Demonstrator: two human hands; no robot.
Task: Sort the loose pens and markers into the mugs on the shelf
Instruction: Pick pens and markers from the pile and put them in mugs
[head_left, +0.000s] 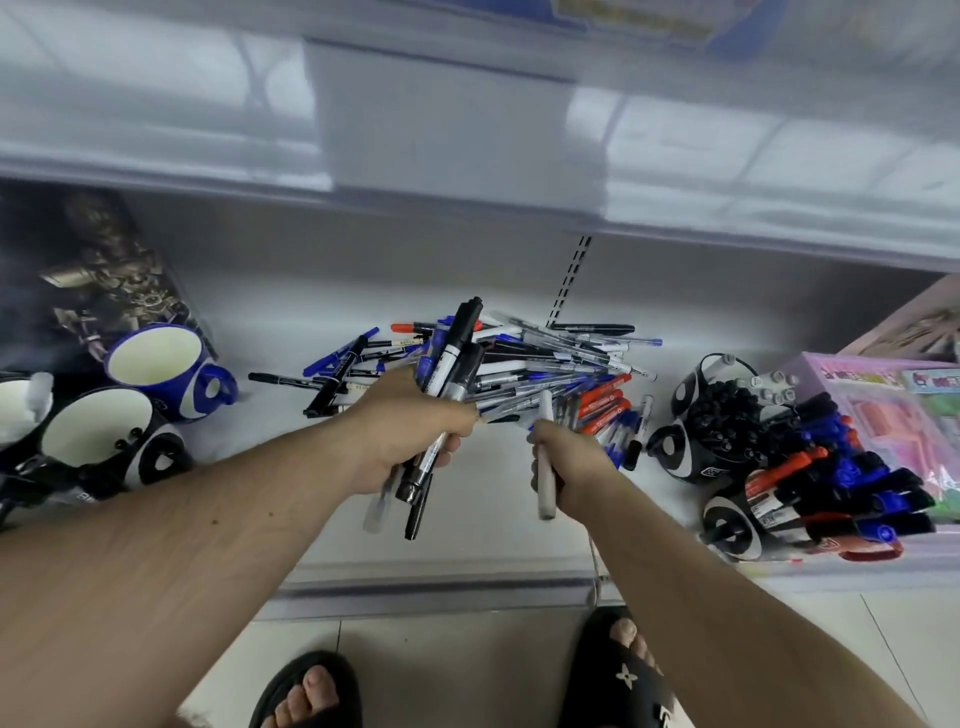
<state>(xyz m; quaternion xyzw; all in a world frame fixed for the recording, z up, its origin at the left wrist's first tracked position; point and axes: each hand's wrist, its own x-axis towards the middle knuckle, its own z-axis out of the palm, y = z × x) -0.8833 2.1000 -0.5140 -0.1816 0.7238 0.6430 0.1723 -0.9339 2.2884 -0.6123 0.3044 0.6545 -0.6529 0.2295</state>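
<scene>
Empty mugs, far left: blue mug (161, 364) and black-and-white mug (111, 441) standing mouth-up on the shelf (467, 530), nothing visible inside; a third white-lined mug (21, 410) cut by the frame edge. Apparently kept free as bins for kinds not yet sorted.
Dark boxed item (98, 275): propped behind the blue mug, against the shelf back.
Left hand (410, 431): fingers curled round a bundle of black markers (452, 364), caps fanning upward, tails hanging below the fist. Held as a batch, probably to save a trip per marker.
Loose pile (545, 364): pens and markers, black, blue, red and clear-barrelled, heaped mid-shelf just beyond both hands. Bulk of the sorting judged still outstanding.
Right hand (566, 467): clamped on a single white-barrelled marker (545, 467), barrel near upright, lower end protruding under the fist. Hands close together but not touching; likely about to pass to the bundle or be set apart, which cannot be told.
Filled mugs, right: black mug (711, 410) packed with black-capped markers, upright. Second black-and-white mug (737, 525) lying tilted near the shelf's front edge, crammed with red, blue and black markers spilling from its mouth; roll-off risk judged present.
Pink packaged goods (883, 410): just beside the filled mugs, far right.
Floor: tiled, two sandalled feet below the shelf lip.
</scene>
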